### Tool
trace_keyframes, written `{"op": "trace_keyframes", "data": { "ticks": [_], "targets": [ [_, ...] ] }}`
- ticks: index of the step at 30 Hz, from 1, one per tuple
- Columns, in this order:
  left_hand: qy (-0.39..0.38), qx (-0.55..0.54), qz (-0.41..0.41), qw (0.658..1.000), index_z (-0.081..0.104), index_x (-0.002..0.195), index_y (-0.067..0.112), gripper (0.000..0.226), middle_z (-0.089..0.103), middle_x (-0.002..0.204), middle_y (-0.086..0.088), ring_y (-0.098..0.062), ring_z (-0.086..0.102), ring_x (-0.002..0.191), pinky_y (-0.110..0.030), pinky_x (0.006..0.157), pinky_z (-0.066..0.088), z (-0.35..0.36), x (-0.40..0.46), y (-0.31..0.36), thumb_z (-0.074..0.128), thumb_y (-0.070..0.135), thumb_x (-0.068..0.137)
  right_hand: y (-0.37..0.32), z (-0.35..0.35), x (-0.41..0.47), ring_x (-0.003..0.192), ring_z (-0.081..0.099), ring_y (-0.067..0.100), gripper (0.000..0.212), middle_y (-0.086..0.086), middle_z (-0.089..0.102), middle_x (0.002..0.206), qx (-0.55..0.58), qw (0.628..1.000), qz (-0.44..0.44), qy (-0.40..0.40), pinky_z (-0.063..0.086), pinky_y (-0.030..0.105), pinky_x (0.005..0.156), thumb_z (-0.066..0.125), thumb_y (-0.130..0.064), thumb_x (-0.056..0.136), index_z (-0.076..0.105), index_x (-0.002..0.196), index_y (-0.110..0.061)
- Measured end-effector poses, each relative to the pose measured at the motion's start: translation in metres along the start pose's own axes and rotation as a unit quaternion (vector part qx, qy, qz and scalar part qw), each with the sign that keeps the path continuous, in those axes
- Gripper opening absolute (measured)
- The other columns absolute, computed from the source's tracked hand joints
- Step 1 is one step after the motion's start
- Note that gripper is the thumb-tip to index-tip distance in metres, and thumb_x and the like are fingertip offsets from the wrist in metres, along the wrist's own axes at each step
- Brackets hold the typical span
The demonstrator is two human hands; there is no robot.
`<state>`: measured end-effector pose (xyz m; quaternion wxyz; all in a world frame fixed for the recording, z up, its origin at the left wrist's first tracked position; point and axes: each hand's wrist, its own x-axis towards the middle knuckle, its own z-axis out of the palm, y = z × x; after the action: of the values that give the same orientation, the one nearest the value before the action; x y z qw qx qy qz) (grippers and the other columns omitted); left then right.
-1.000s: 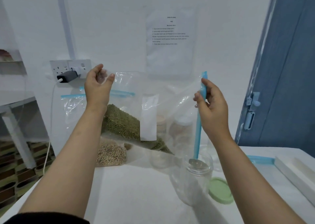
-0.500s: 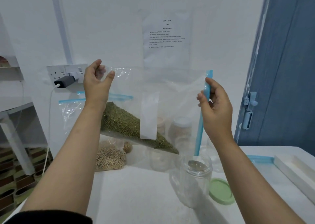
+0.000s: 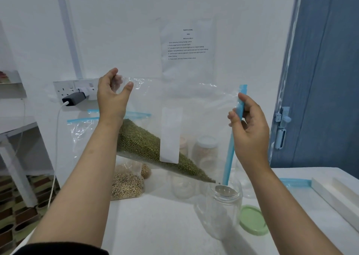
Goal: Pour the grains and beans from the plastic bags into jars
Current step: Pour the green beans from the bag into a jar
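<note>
Tilted bean bag [image 3: 151, 148] over open jar [image 3: 219, 210]

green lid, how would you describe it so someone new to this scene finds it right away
Start at the white table and find the open clear jar under the tilted bag of green beans. The green lid lies flat just right of that jar. It is the only round, pale green thing on the table.

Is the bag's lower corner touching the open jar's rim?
Cannot tell. In the head view the bag corner hangs at the jar rim, but clear plastic hides any contact or gap.
</note>
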<state>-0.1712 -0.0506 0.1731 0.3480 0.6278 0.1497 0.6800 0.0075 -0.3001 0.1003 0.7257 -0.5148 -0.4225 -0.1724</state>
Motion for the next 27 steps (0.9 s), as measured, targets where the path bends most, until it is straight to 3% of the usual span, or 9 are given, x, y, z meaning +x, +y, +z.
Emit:
{"op": "trace_keyframes", "data": {
  "ticks": [14,27],
  "targets": [
    [-0.01,0.005,0.013,1.0,0.052,0.129,0.015,0.047,0.054,0.116,-0.005,0.005,0.057,0.101,-0.016,0.096,0.044,0.004,-0.003,-0.003,0.073,0.009,0.088,-0.003,-0.005,-0.004,0.108,0.062,0.016,0.041,0.001,0.06,0.124,-0.027,0.999,-0.006,0.022,0.056,0.04,0.091,0.059,-0.01,0.1,0.051,0.135,-0.029],
    [-0.021,0.016,0.032,0.999,0.052,0.129,0.019,0.047,0.055,0.118,-0.005,0.002,0.057,0.105,-0.017,0.099,0.044,0.012,0.004,0.004,0.074,0.013,0.088,0.003,-0.013,-0.007,0.109,0.061,0.016,0.041,0.001,0.06,0.125,-0.029,0.999,0.0,0.022,0.056,0.04,0.091,0.059,-0.012,0.1,0.051,0.138,-0.027]
  ]
}}
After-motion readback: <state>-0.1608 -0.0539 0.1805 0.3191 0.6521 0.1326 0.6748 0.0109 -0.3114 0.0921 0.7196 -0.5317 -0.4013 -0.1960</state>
